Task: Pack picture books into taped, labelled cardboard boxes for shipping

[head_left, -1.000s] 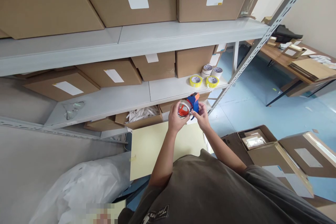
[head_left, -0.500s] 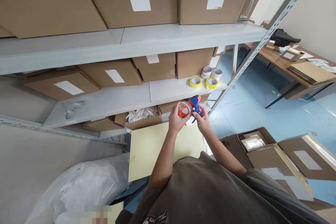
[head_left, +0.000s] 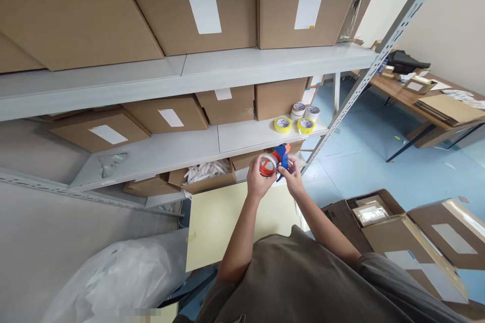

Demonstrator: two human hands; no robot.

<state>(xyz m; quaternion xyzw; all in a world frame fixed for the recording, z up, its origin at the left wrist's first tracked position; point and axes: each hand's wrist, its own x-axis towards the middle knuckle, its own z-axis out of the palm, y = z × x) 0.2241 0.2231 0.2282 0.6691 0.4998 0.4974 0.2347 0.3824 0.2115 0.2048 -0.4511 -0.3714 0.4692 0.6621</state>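
Note:
Between my hands is a blue and orange tape dispenser (head_left: 282, 153), held up in front of the shelving. A tape roll (head_left: 268, 165) sits around its orange hub. My left hand (head_left: 257, 181) wraps the roll from the left side. On the other side, my right hand (head_left: 293, 177) grips the blue handle, its fingers closed and partly hidden. Just beyond my hands, two yellow-edged tape rolls, a left one (head_left: 282, 125) and a right one (head_left: 305, 125), lie on the middle shelf, with several white rolls (head_left: 298, 109) behind them.
Cardboard boxes (head_left: 223, 7) fill the upper shelf (head_left: 227, 68). Below my forearms lies a pale yellow board (head_left: 215, 217). An opened carton (head_left: 401, 242) stands at lower right, and a wooden table (head_left: 394, 88) farther back. White plastic sheeting (head_left: 113, 277) bulges at lower left.
The view has tilted up slightly, so the shelves and my hands appear lower. Both hands keep hold of the dispenser and its roll, with only a slight shift.

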